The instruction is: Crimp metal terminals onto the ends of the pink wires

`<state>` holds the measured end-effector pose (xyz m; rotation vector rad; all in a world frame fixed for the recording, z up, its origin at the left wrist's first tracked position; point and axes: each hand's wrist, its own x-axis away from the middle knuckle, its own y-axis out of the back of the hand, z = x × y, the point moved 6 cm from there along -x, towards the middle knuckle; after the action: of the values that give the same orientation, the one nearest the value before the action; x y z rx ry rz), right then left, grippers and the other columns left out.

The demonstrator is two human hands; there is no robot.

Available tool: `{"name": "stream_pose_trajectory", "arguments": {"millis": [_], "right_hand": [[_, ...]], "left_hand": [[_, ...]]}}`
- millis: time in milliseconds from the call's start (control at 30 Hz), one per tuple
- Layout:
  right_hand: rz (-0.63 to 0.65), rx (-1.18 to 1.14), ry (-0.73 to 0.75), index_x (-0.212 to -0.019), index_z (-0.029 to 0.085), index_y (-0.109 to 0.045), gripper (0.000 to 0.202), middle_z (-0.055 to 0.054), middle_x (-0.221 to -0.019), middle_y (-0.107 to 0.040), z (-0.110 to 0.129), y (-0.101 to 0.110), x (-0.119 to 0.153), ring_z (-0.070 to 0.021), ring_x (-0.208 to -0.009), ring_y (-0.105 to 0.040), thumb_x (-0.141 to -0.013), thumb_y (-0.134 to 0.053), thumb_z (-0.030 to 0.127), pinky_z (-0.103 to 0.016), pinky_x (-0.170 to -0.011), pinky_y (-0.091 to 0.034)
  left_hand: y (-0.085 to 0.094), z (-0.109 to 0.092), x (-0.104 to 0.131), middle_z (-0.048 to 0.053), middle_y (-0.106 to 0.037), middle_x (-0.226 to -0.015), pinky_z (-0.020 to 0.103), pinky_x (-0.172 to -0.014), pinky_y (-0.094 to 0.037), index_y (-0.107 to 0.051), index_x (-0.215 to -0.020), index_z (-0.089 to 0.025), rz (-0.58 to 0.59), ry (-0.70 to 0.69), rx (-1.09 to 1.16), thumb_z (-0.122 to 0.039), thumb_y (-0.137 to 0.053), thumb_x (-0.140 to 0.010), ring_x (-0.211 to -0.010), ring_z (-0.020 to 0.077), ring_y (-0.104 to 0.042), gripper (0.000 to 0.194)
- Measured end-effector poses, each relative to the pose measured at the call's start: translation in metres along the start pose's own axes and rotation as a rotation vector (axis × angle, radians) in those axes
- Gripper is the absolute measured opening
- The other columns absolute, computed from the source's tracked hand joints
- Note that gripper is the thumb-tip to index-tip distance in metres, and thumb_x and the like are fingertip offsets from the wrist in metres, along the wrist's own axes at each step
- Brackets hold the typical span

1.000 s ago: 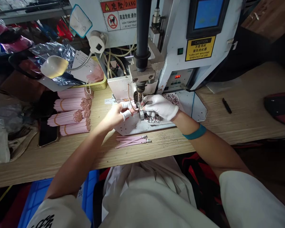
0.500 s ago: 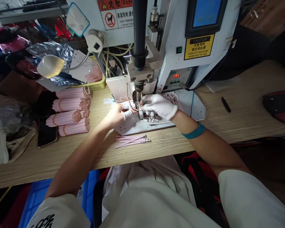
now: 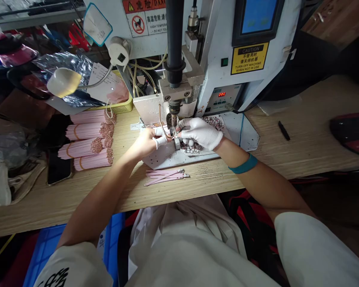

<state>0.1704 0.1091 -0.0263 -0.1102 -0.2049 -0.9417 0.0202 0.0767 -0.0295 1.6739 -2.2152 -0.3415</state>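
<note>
Under the tip of the soldering machine [image 3: 174,107], my two hands nearly meet. My left hand [image 3: 149,141], with white covers on some fingers, is closed in a pinch left of the tip; what it grips is too small to make out. On the right, my gloved right hand [image 3: 200,133] pinches something tiny beside a small metal block [image 3: 177,143]. Small parts [image 3: 191,148] lie below its fingers on the white base plate [image 3: 164,158]. A few pink strips with metal ends [image 3: 164,176] rest on the wooden table [image 3: 197,190] nearer my body.
Banded bundles of pink wires [image 3: 82,149] lie at the left, beside a black phone [image 3: 59,167]. A yellow basket [image 3: 124,107] and a lamp [image 3: 64,83] stand behind them. A black pen [image 3: 284,130] lies on the right side.
The view has shifted very slightly. The red digits on the machine's display have changed. Both hands keep nearly the same place and pinch.
</note>
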Motion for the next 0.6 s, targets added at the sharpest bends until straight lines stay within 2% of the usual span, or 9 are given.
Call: {"name": "stream_pose_trajectory", "arguments": {"millis": [400, 600], "right_hand": [[0.011, 0.031, -0.025, -0.086, 0.017, -0.056, 0.014, 0.002, -0.060, -0.053, -0.0059, 0.0023, -0.0015, -0.0068, -0.041, -0.045, -0.077, -0.066, 0.013, -0.018, -0.029, -0.034], [-0.003, -0.003, -0.008, -0.081, 0.017, -0.054, 0.015, 0.002, -0.060, -0.052, -0.0020, 0.0013, -0.0008, -0.0069, -0.043, -0.046, -0.074, -0.064, 0.008, -0.017, -0.031, -0.037]], "left_hand": [[0.0018, -0.0018, 0.0016, -0.001, -0.053, -0.065, 0.022, -0.054, -0.035, -0.060, -0.067, -0.014, -0.024, 0.029, -0.009, -0.029, -0.061, -0.068, -0.059, 0.0110, -0.047, 0.016], [0.0014, -0.0051, 0.0009, -0.002, -0.051, -0.063, 0.023, -0.052, -0.031, -0.058, -0.065, -0.014, -0.026, 0.029, -0.024, -0.028, -0.060, -0.067, -0.056, 0.0098, -0.042, 0.014]]}}
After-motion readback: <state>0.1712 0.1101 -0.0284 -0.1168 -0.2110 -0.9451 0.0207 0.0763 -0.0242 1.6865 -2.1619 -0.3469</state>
